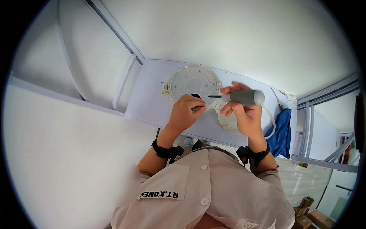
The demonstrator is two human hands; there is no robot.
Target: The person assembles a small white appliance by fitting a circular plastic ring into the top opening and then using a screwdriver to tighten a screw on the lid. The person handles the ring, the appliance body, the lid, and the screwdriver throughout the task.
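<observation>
A screwdriver (244,97) with a thick grey handle, pale at its ends, lies in the fingers of my right hand (248,118). Its dark shaft points left toward my left hand (186,111), whose fingertips are pinched together. A small dark bit shows at those fingers, too little to name. Just beyond them, on a round whitish lid-like disc (187,81) with rings and ribs, sits a black knob-like piece (195,95), partly hidden by my left hand. Below my right hand lies a smaller round white part (228,124), which that hand partly covers.
The pale table (146,99) meets a white wall at the back. A whitish tube (273,124) curves right of my right hand, beside a blue cloth (280,131) at the table's right end. Metal frames stand on both sides. Cardboard boxes (320,219) lie on the floor at lower right.
</observation>
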